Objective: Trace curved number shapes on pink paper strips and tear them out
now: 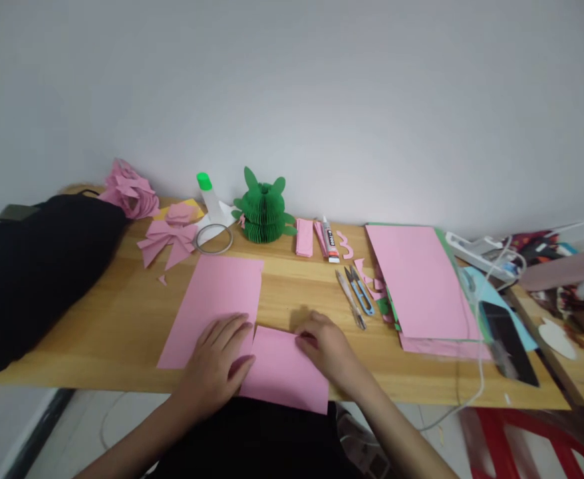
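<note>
My left hand point(219, 362) lies with its fingers stretched out over a large pink paper sheet point(227, 286), its thumb at the left edge of a smaller pink paper piece point(285, 369). That smaller piece overhangs the table's front edge. At its upper right corner, my right hand point(324, 342) is closed with thumb and fingertips pinching the paper. Just right of this hand lie a pen point(350, 299) and blue thread snips point(362, 291).
Along the wall stand a green honeycomb paper figure point(263, 211) and a glue bottle point(211, 198). A tape ring point(213, 239), pink bow point(169, 241) and glue tube point(330, 241) lie nearby. Stacked pink sheets point(424, 283), a phone point(509, 342) and a cable are rightward; a black bag point(42, 266) is leftward.
</note>
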Motion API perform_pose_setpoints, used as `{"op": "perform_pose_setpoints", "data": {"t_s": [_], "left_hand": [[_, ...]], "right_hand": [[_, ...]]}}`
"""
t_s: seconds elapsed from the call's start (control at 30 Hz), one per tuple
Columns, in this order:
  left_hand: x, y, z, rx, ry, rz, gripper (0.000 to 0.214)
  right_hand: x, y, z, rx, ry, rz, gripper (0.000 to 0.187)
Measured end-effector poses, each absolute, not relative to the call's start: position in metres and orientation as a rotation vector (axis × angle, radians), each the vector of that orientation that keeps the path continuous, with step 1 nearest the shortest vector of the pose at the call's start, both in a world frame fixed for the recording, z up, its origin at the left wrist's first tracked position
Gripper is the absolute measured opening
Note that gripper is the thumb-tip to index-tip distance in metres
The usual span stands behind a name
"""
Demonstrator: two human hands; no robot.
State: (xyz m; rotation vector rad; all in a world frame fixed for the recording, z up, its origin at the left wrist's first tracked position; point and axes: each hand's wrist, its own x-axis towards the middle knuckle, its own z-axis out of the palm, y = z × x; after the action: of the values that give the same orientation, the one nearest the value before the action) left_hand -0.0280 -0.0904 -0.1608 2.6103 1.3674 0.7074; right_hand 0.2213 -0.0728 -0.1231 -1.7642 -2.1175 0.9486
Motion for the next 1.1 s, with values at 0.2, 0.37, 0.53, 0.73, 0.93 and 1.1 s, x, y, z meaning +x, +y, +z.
{"op": "perform_pose_setpoints", "data": {"t_s": [0.2,0.37,0.53,0.73,0.93,1.1], "left_hand": [[0.001,-0.053,-0.122,2.302,1.156,0.717,0.016],[0.025,-0.033,-0.107,2.215,1.01,0.598,0.021],[0.034,-0.027,-0.102,2.116,0.994,0.542,0.019],[0.032,-0.021,-0.093,2.123,0.984,0.499,0.022],[-0.009,-0.005,-0.103,2.179,1.058,0.48,0.027],[-0.007,0.0,-0.1,2.24,1.083,0.542,0.029]], "right_hand": [[0.213,-0.065,-0.106,-1.536,-2.214,0.778,0.014],[0.215,-0.06,-0.095,-1.512,-2.294,0.669,0.011],[0.223,-0.059,-0.09,-1.518,-2.239,0.701,0.011],[0.231,-0.055,-0.084,-1.492,-2.165,0.744,0.014],[0.254,-0.051,-0.083,-1.512,-2.117,0.838,0.017],[0.247,-0.045,-0.078,-1.504,-2.211,0.804,0.016]]}}
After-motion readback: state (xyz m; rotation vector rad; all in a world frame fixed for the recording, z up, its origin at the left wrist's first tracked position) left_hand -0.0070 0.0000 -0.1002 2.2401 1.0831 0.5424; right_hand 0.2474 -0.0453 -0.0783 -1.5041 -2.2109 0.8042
